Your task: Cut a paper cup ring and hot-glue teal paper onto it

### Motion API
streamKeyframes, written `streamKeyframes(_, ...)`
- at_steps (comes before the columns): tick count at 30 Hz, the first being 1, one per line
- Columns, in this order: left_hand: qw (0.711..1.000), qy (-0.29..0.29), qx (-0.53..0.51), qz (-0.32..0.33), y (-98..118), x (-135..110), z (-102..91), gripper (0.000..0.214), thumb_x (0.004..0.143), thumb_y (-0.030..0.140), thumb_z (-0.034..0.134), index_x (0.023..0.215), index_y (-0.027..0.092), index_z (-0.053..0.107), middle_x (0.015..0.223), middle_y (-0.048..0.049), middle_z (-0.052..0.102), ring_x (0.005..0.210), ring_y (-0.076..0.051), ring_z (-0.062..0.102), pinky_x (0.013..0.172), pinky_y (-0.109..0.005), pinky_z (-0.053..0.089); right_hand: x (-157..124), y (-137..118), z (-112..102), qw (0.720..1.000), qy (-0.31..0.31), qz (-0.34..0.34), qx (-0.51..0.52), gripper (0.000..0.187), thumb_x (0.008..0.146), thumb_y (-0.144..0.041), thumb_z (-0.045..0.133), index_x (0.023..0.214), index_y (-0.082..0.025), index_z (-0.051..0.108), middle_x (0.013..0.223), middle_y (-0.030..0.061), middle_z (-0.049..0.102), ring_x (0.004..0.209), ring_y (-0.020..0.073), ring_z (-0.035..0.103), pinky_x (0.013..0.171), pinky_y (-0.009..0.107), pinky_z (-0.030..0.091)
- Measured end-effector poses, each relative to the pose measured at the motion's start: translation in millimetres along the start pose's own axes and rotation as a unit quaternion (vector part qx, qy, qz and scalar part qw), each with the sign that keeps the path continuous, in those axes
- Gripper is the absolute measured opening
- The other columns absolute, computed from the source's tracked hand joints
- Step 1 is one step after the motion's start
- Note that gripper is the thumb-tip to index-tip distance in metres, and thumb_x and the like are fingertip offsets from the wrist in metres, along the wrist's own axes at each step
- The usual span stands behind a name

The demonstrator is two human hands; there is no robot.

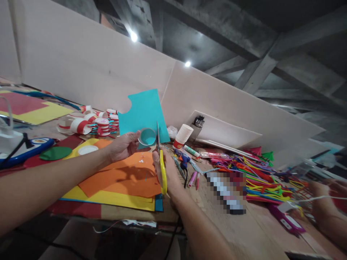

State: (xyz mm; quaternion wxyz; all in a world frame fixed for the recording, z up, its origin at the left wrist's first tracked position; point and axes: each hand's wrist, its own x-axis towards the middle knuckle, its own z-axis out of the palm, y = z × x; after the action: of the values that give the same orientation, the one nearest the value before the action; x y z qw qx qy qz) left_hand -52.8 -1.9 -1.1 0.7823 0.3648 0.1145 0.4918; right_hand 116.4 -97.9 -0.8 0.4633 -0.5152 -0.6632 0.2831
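The paper sheet (143,112) is teal, and the scissors (162,172) have yellow handles. The card sheets (127,177) are orange, the bottom sheet (108,198) yellow, the table (244,234) brown wood. The paper cups (81,125) are striped red and white, the disc (55,153) green, the craft sticks (257,175) pink, yellow, green and red.

Matt, smooth paper in teal sheet (143,112) and orange sheets (127,177); glossy yellow plastic and bare metal on scissors (162,173); rough, dull wood of surface (244,231); ribbed paper cup (184,134).
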Motion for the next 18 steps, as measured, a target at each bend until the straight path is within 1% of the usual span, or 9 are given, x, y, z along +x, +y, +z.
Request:
streamKeyframes(4,1.000,-0.006,0.012,0.001,-1,1,-2.9,0.013,0.089,0.021,0.061,0.085,0.015,0.071,0.078,-0.0051,0.075,0.067,-0.016,0.070,0.084,-0.040,0.059,1,-3,-2,1.000,-0.006,0.009,-0.002,0.044,0.087,-0.065,0.051,0.096,-0.022,0.052,0.064,-0.0043,0.049,0.050,0.0085,0.044,0.046,0.019,0.037)
streamKeyframes(9,1.000,-0.011,0.025,-0.004,2,2,-3.4,0.013,0.088,0.022,0.062,0.086,0.014,0.072,0.081,-0.0061,0.076,0.071,-0.017,0.071,0.077,-0.036,0.061,-1,-1,-2,1.000,-0.005,0.010,-0.001,0.041,0.085,-0.061,0.056,0.096,-0.022,0.054,0.064,-0.0039,0.051,0.049,0.0085,0.044,0.045,0.019,0.036)
streamKeyframes(13,1.000,-0.011,0.029,-0.007,5,1,-3.4,0.013,0.089,0.021,0.061,0.088,0.014,0.072,0.086,-0.0069,0.076,0.073,-0.018,0.072,0.077,-0.038,0.062,-1,-1,-2,1.000,-0.005,0.017,-0.008,0.039,0.085,-0.059,0.057,0.097,-0.022,0.056,0.062,-0.0042,0.050,0.049,0.0087,0.045,0.044,0.019,0.035)
streamKeyframes(15,0.999,-0.020,0.031,-0.010,7,1,-3.7,0.013,0.088,0.020,0.062,0.092,0.013,0.072,0.091,-0.0083,0.077,0.076,-0.018,0.072,0.078,-0.037,0.062,-1,-2,-3,1.000,-0.006,0.014,-0.014,0.039,0.085,-0.059,0.058,0.097,-0.022,0.056,0.062,-0.0039,0.051,0.050,0.0089,0.045,0.044,0.019,0.035)
streamKeyframes(18,0.998,-0.034,0.044,-0.017,10,1,-4.4,0.015,0.087,0.020,0.063,0.095,0.013,0.073,0.094,-0.0103,0.076,0.078,-0.020,0.072,0.075,-0.037,0.062,0,-2,-4,1.000,-0.010,0.005,-0.027,0.040,0.084,-0.059,0.058,0.095,-0.021,0.057,0.062,-0.0032,0.052,0.050,0.0094,0.046,0.045,0.020,0.036)
